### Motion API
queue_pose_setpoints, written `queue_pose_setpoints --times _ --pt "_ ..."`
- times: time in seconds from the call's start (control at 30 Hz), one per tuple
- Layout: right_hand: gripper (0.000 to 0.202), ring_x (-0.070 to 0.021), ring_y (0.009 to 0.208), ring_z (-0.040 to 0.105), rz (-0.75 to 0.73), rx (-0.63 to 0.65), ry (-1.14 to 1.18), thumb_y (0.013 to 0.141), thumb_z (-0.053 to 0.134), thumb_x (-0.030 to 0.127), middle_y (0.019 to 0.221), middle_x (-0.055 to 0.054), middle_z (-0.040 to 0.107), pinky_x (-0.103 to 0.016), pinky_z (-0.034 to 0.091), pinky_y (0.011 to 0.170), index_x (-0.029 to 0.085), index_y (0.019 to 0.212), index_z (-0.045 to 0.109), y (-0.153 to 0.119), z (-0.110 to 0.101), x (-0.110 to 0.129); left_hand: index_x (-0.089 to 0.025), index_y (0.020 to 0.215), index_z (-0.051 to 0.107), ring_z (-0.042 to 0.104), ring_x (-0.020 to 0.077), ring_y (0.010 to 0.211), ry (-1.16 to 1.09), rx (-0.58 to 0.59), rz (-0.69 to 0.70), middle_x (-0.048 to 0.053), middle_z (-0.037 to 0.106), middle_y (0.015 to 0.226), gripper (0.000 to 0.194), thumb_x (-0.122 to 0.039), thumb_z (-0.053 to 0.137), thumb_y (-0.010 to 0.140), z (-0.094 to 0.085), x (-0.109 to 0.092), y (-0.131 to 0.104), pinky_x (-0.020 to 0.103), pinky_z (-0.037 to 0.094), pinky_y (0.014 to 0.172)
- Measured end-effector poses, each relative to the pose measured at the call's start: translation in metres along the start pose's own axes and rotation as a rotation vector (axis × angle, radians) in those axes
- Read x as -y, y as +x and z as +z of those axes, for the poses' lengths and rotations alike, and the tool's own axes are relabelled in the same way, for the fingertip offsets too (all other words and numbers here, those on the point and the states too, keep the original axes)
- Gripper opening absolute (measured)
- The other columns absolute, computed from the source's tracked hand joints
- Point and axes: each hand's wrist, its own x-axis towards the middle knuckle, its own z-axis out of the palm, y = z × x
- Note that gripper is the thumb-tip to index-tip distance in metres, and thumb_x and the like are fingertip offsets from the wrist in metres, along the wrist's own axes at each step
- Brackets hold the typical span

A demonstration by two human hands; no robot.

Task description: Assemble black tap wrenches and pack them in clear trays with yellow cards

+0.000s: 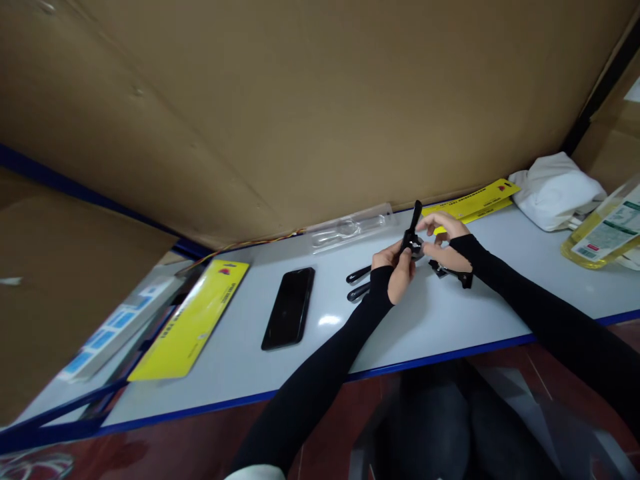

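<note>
My left hand [397, 268] grips a black tool [413, 230] whose handle sticks up above the table. My right hand [447, 237] pinches the same tool at its lower end, fingers closed on a small metal part; what exactly it holds is too small to tell. Both arms wear black sleeves. Two black handles [359, 283] lie on the white table [450, 320] just left of my left hand. Another black piece [453, 272] lies under my right wrist.
A black phone [289, 307] lies left of the hands. Yellow packaging cards lie at the far left [193, 319] and at the back right [473, 200]. A clear plastic blister [350, 229] rests by the cardboard wall. White cloth [555, 190] and a bottle [603, 230] sit right.
</note>
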Motion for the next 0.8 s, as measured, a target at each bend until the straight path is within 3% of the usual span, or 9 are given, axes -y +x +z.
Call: queue_pose_setpoints --times 0.1,0.17,0.27,0.33,0.47,0.6,0.7,0.8 --pt "0.009 -0.0157 0.081 0.063 -0.010 0.074 0.028 0.077 0.070 0.023 0.101 -0.008 0.066 -0.022 0.047 0.054 0.019 0.084 0.072 -0.002 0.002 0.002 -0.009 0.098 0.073 0.034 0.0064 0.034 -0.030 -0.010 -0.009 -0.005 0.050 0.046 0.037 -0.043 0.070 0.083 0.001 0.001 0.000 0.021 0.023 0.037" --pt "0.006 -0.0166 0.084 0.066 0.036 0.047 0.053 0.076 0.071 0.022 0.102 -0.008 0.068 -0.022 0.051 0.057 0.019 0.082 0.071 -0.003 0.003 0.004 -0.008 0.099 0.073 0.035 0.0064 0.034 -0.049 -0.021 0.000 -0.005 0.051 0.047 0.038 -0.043 0.071 0.083 0.001 0.001 0.001 0.021 0.023 0.036" --pt "0.026 -0.0175 0.081 0.070 0.271 0.043 0.231 0.077 0.080 0.028 0.105 -0.008 0.071 -0.024 0.058 0.056 0.021 0.099 0.068 -0.003 0.008 0.006 -0.008 0.106 0.075 0.039 0.0072 0.034 -0.055 -0.006 0.020 -0.004 0.054 0.050 0.041 -0.042 0.070 0.085 0.001 0.000 0.000 0.021 0.028 0.036" --pt "0.033 -0.0159 0.068 0.070 0.429 0.121 0.426 0.081 0.083 0.033 0.098 -0.007 0.074 -0.028 0.062 0.055 0.021 0.104 0.064 -0.002 0.011 0.006 -0.008 0.110 0.076 0.044 0.0084 0.035 -0.035 -0.009 0.012 -0.003 0.057 0.054 0.042 -0.041 0.070 0.085 0.000 -0.001 -0.001 0.022 0.034 0.036" --pt "0.037 -0.0183 0.064 0.074 0.605 0.244 0.729 0.078 0.089 0.024 0.083 -0.005 0.077 -0.032 0.068 0.059 0.017 0.100 0.061 0.001 0.013 0.004 -0.009 0.106 0.079 0.051 0.0067 0.042 0.096 -0.099 0.000 0.006 0.068 0.084 0.033 -0.031 0.074 0.081 -0.001 -0.003 -0.002 0.022 0.044 0.038" --pt "0.029 -0.0191 0.072 0.078 0.688 0.207 0.816 0.080 0.085 0.008 0.082 -0.006 0.079 -0.030 0.069 0.066 0.015 0.098 0.063 0.004 0.012 0.004 -0.013 0.104 0.081 0.061 0.0101 0.058 0.303 -0.193 0.036 0.013 0.062 0.115 0.029 -0.023 0.077 0.077 0.000 -0.004 -0.002 0.022 0.050 0.039" --pt "0.022 -0.0177 0.070 0.078 0.721 0.115 0.825 0.083 0.081 0.003 0.077 -0.006 0.078 -0.026 0.069 0.068 0.014 0.093 0.065 0.005 0.012 0.005 -0.014 0.104 0.081 0.065 0.0170 0.076 0.446 -0.297 0.160 0.013 0.057 0.113 0.029 -0.023 0.080 0.077 0.000 -0.016 -0.009 0.026 0.057 0.050" --pt "0.017 -0.0193 0.074 0.078 0.723 0.055 0.849 0.086 0.078 0.002 0.079 -0.008 0.079 -0.029 0.070 0.070 0.014 0.089 0.066 0.006 0.010 0.008 -0.019 0.109 0.080 0.065 0.0245 0.099 0.530 -0.340 0.437 0.012 0.058 0.113 0.031 -0.031 0.081 0.081 -0.002 -0.040 -0.032 0.039 0.064 0.078"
